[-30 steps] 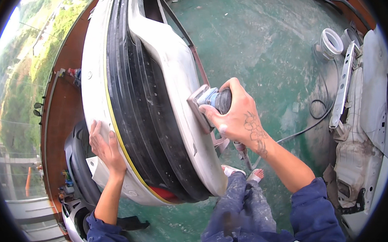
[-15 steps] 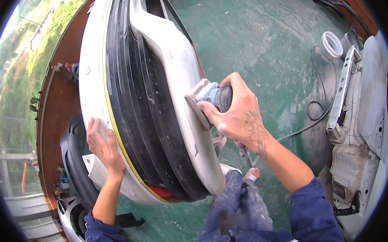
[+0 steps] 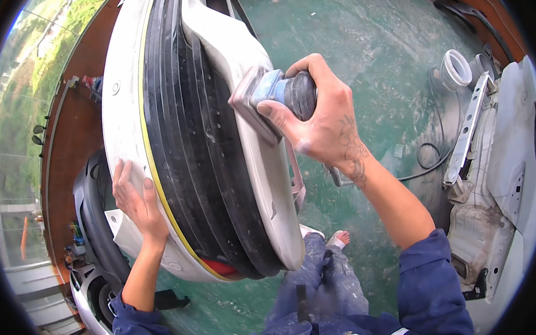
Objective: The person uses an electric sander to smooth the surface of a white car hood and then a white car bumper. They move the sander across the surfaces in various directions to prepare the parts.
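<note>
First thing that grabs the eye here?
The big white car bumper standing on edge across the middle, with its black inner ribs facing up. The right hand presses a small sander against its white face, while the left hand lies flat on the outer skin at lower left. Dusty green floor lies behind.

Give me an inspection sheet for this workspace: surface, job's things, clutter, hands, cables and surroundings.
Surface: green floor, dusty and scuffed.
Job's things: white bumper with black trim, stood on edge; sander pad pressed flat on its white face.
Clutter: white tub and white body panels at the right; dark bumper behind the white one at the left.
Hands: right hand grips the sander's dark knob; left hand lies flat on the bumper's outer side.
Cables: black cable looped on the floor by the panels.
Surroundings: brown wall edge; greenery beyond at the left.
</note>
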The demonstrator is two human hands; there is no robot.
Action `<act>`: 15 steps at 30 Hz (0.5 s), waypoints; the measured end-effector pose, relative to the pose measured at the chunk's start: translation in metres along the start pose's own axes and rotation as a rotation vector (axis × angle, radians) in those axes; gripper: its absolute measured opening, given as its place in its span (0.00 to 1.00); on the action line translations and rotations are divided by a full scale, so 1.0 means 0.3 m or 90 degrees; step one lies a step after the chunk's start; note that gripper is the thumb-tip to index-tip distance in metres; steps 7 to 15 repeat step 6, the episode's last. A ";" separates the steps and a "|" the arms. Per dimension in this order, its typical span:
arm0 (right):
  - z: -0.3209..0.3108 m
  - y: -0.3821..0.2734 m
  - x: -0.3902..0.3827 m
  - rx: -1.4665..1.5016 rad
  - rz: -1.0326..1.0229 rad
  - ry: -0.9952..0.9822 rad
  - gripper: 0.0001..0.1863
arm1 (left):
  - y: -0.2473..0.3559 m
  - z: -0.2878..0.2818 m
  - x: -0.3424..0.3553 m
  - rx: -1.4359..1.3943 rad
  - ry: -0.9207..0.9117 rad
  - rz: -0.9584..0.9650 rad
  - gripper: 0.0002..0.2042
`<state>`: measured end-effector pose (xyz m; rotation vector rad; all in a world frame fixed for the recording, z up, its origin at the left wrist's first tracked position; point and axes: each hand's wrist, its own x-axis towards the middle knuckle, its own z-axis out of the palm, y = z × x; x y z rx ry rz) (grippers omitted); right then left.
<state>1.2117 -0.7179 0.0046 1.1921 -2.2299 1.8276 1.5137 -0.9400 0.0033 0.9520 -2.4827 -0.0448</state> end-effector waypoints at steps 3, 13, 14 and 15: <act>-0.020 0.001 -0.029 -0.006 -0.035 -0.041 0.30 | 0.004 0.000 -0.002 0.000 0.000 0.002 0.31; -0.049 0.009 -0.186 0.061 -0.121 -0.108 0.34 | 0.005 -0.007 0.003 -0.006 -0.001 0.004 0.31; -0.049 0.009 -0.186 0.061 -0.121 -0.108 0.34 | 0.005 -0.007 0.003 -0.006 -0.001 0.004 0.31; -0.049 0.009 -0.186 0.061 -0.121 -0.108 0.34 | 0.005 -0.007 0.003 -0.006 -0.001 0.004 0.31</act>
